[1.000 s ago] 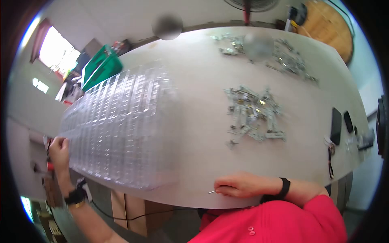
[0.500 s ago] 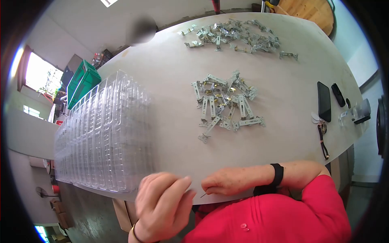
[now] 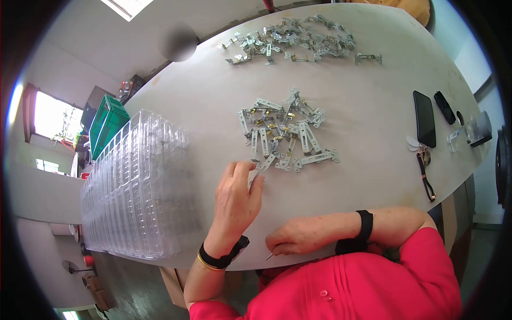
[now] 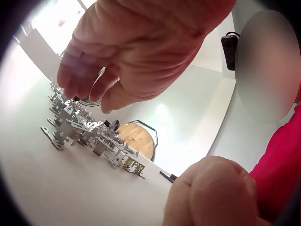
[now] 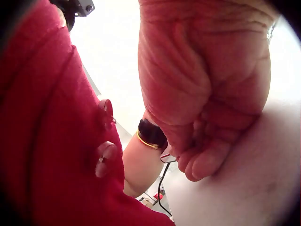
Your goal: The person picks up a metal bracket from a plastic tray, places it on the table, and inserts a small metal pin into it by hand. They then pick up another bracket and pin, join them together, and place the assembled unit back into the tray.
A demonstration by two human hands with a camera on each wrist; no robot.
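Note:
Over the near edge of a pile of metal brackets (image 3: 282,130), my left hand (image 3: 234,197) reaches out with thumb and fingers apart. A small bracket (image 3: 264,166) shows between thumb and index finger in the head view. From the left wrist, the hand (image 4: 136,56) appears above the brackets (image 4: 89,129), its fingers loosely bent and holding nothing. My right hand (image 3: 298,236) rests low at the table's front edge, fingers curled round a thin metal rod (image 3: 269,257). Only the rod's tip sticks out; the rest is hidden in the hand.
A tall stack of clear plastic trays (image 3: 138,197) stands at the left table side, with a green crate (image 3: 109,122) behind it. More brackets (image 3: 298,40) are heaped at the far side. A phone (image 3: 424,118) and a keychain (image 3: 425,173) lie at the right.
My left hand has come from the outer side of the tray stack, past the table's front edge, to the near bracket pile. The right hand stays in place with the rod.

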